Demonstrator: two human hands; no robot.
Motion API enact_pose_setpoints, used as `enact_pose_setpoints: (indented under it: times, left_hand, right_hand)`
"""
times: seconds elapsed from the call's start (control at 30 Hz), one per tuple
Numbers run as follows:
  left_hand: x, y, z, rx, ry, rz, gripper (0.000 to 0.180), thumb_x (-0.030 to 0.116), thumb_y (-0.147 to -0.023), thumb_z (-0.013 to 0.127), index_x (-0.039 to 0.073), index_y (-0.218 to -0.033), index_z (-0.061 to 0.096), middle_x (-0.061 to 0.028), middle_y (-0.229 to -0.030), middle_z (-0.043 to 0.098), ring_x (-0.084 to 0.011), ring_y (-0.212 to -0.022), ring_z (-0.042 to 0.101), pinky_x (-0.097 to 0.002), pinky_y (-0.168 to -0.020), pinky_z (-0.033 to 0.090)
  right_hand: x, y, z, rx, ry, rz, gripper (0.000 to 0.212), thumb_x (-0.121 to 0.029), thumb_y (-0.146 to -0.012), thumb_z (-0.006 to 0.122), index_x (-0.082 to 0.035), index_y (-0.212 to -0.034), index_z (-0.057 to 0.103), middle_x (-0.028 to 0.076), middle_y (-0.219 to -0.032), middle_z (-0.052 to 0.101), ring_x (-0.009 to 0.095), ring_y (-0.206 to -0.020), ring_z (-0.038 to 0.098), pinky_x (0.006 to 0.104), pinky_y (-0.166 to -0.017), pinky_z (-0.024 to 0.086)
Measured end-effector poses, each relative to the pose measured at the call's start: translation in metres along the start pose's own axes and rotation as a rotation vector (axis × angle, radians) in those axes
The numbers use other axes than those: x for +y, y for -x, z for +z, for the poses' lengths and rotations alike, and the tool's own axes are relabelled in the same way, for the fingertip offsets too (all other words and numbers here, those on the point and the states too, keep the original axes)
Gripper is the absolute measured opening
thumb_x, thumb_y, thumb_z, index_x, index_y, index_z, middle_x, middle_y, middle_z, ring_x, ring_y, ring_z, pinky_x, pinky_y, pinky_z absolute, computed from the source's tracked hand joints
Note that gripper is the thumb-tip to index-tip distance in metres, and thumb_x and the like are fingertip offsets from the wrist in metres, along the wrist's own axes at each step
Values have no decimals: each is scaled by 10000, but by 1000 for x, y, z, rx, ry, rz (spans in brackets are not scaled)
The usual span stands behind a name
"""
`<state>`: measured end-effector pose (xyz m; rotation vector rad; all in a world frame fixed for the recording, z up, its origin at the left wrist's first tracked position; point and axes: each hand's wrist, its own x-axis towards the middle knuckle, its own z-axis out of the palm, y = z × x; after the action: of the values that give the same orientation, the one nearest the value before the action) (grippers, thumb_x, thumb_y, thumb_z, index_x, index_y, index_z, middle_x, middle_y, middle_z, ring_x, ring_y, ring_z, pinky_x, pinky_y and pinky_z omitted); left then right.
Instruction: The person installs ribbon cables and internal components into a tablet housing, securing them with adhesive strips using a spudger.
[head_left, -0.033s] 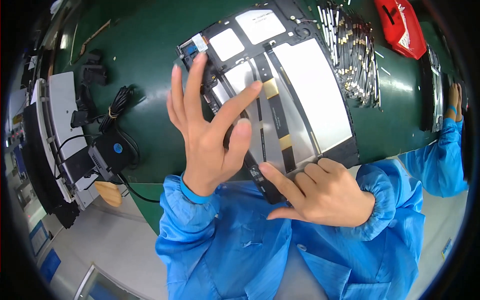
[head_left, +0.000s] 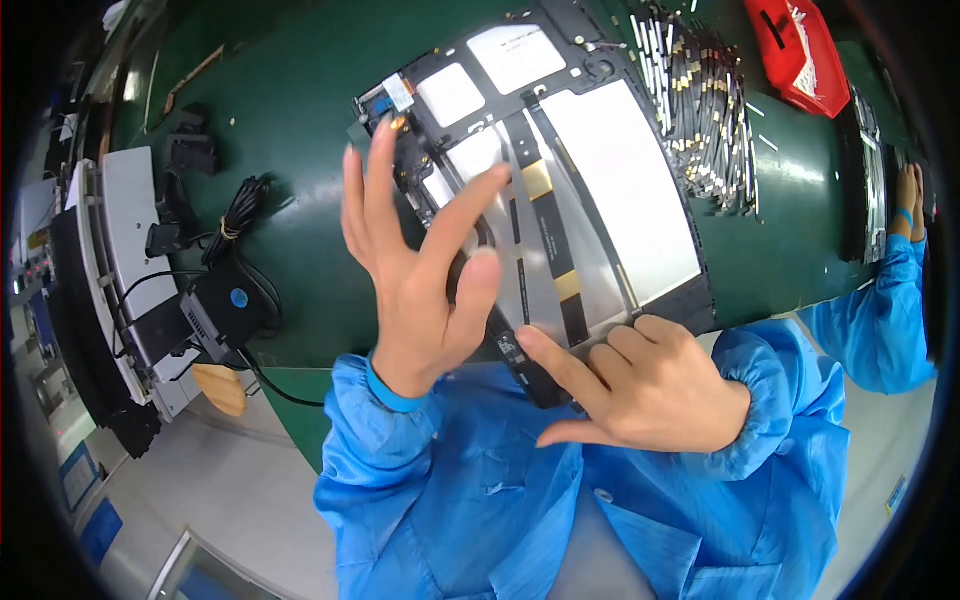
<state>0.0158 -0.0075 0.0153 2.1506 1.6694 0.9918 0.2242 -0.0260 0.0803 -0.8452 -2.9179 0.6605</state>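
An opened tablet (head_left: 620, 190) lies tilted on the table, with a black frame and white and silver panels inside. A black and gold flat ribbon cable (head_left: 553, 232) runs along its middle. Over the tablet's left edge my left hand (head_left: 412, 290) is open, fingers spread, its index fingertip near the upper part of the cable. My right hand (head_left: 655, 395) rests at the near edge. Its index finger is stretched onto the black frame by the lower left corner, the thumb sticks out apart, and the other fingers are curled.
Many ribbon strips (head_left: 705, 115) are heaped right of the tablet, near a red bin (head_left: 800, 60). To the left are a black adapter box (head_left: 228, 300), a bundled cord (head_left: 238, 215) and a metal fixture (head_left: 130, 230). Another person's blue sleeve (head_left: 880, 320) shows at far right.
My left fingers have shifted slightly, the index fingertip moving left and the middle fingertip down and left. The tablet has slid very slightly left. My right hand is almost unmoved.
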Motion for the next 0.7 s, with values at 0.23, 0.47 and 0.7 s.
enact_pose_setpoints:
  times: [0.23,0.47,0.7]
  left_hand:
    - [38,90,-6,-51,290,-411,678,342,-875,498,-85,-1367,307,-241,-1462,199,-380,-1367,163,-421,-1101,126]
    - [84,68,-21,242,939,-814,883,238,-754,716,-94,-1396,209,-222,-1442,257,-298,-1320,305,-395,-1088,232]
    - [-6,-94,-41,147,1459,-495,395,137,-935,467,0,-1304,441,-159,-1315,484,-254,-1195,481,-395,-1051,340]
  right_hand:
    - [60,17,-15,368,-361,644,653,-267,-708,775,19,-1236,516,113,-536,535,175,-469,562,284,-476,435]
    - [78,32,-26,354,-882,427,600,-216,-731,774,55,-1208,530,88,-517,428,54,-501,365,238,-443,330]
    - [101,21,-36,817,-871,430,337,-194,-782,733,-48,-1070,633,50,-520,424,94,-451,348,254,-422,297]
